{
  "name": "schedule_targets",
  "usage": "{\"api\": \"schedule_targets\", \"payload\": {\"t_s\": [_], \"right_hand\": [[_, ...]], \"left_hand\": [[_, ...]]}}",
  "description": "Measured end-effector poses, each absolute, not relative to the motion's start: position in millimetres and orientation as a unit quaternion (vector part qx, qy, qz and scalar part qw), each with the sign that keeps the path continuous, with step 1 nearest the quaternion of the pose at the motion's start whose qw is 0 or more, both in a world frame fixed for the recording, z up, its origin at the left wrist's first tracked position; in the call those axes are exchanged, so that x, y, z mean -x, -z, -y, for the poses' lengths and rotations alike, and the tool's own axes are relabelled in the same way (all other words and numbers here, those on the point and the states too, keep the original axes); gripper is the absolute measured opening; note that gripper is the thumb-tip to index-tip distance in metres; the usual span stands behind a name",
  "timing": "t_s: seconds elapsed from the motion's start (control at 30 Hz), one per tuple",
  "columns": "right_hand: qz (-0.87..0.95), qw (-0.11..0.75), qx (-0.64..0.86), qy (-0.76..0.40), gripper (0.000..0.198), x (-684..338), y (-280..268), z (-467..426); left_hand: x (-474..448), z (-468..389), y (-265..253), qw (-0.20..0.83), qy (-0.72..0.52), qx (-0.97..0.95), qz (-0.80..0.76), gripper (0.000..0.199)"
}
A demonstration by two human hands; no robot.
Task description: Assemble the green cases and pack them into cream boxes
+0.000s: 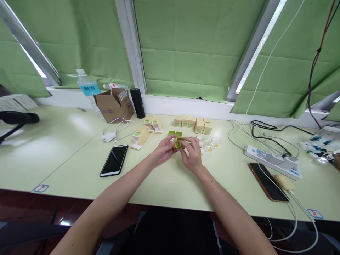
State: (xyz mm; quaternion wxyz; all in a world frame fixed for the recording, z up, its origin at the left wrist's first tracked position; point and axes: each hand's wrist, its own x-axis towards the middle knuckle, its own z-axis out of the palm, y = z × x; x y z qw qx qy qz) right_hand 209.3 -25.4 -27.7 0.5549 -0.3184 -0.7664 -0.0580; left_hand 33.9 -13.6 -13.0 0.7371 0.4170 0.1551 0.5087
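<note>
A small green square box [179,143] is held up between my two hands over the table. My left hand [165,150] grips its left side. My right hand [191,153] has its fingers closed on the right side, partly covering it. Just behind lie more small green boxes [175,133]. To the right of my right hand sit several clear small containers [209,145] with yellow spots inside, and white pieces partly hidden by my fingers. Opened beige cartons [140,136] lie to the left, and a row of closed beige cartons [199,125] stands behind.
A white-framed phone [114,160] and a charger with cable [108,136] lie left. A cardboard box [114,106], black flask [137,103] and water bottle [87,85] stand at the back. Right are a power strip [272,161], tangled cables and another phone [268,181].
</note>
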Motion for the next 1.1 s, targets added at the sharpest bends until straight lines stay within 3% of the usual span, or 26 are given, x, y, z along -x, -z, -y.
{"api": "schedule_targets", "payload": {"t_s": [0.5, 0.73, 0.93, 1.1], "right_hand": [[0.774, 0.548, 0.314, 0.05, 0.028, -209.8, 25.7, 24.1], [0.784, 0.534, 0.312, 0.061, 0.041, -218.5, 16.7, 23.7], [0.723, 0.501, 0.466, 0.096, 0.017, -259.1, 0.2, 7.5], [0.662, 0.46, 0.586, 0.083, 0.015, -290.6, -4.0, -3.9]], "left_hand": [[-33.1, 13.0, 14.4, 0.74, -0.503, -0.415, -0.161, 0.052], [-32.5, 9.3, 12.4, 0.695, -0.559, -0.416, -0.179, 0.052], [-26.8, 2.6, 12.1, 0.654, -0.614, -0.39, -0.21, 0.05], [-27.2, 2.4, 13.9, 0.648, -0.617, -0.394, -0.213, 0.051]]}}
